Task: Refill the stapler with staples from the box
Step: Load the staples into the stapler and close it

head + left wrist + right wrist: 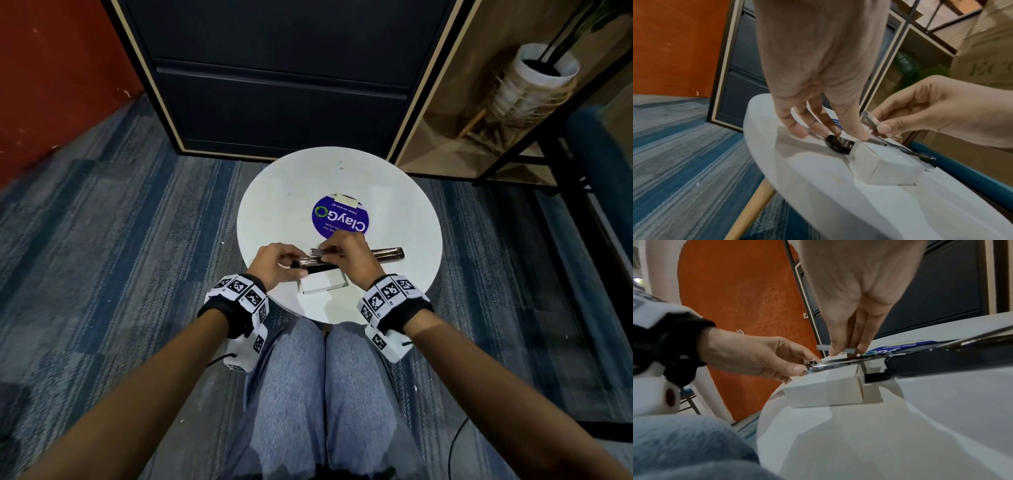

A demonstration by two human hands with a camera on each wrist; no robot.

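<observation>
I have the stapler (349, 257) lying opened flat across the counter (404, 212), its arm swung out to my right, so the staple channel faces up and I can drop staples straight in. The box (323, 283) sits just on my side of it, touching or nearly so, which keeps the supply close.

My left hand (279, 263) steadies the stapler's left end: the thumb and fingers pinch the metal rail there, palm turned down, wrist low over the counter's edge. I judge this hold is there to stop the rail sliding as the strip goes in.

My right hand (346, 255) comes in from above with the fingers pointing down, and its grip pinches a staple strip (835, 349) between thumb and fingertips. The strip hangs level just above the rail, roughly in line with it, not yet seated. The next move calls for lining it up with the channel and lowering it in.
</observation>
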